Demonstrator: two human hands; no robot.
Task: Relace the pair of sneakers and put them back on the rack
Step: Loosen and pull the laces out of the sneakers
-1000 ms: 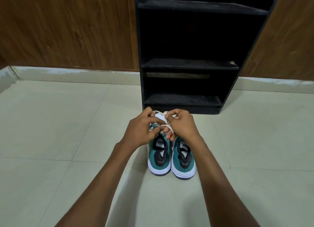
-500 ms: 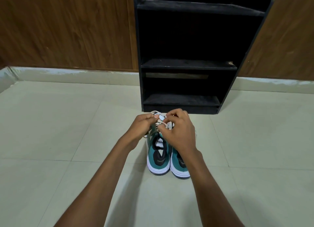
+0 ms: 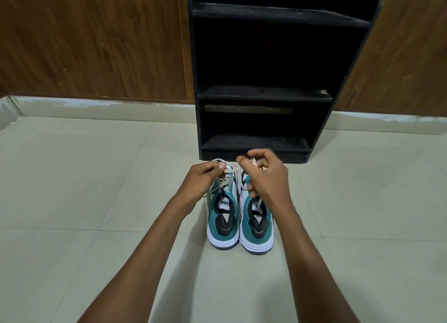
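Teal sneakers (image 3: 239, 216) sit heels-near w/ toes at rack (image 3: 261, 94), handy for lacing. Left hand (image 3: 202, 177) pinches lace (image 3: 226, 176) taut; right hand (image 3: 264, 175) half-curled, grip unclear.

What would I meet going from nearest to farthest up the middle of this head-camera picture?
Sneakers on the floor → hands, left hand and right hand, on the laces → black rack → wooden wall.

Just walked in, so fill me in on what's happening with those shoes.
A person is lacing a pair of green sneakers on the floor before a black rack. The left hand pinches a lace on the left shoe; the right hand is beside it, fingers curled. The rack's shelves look bare.
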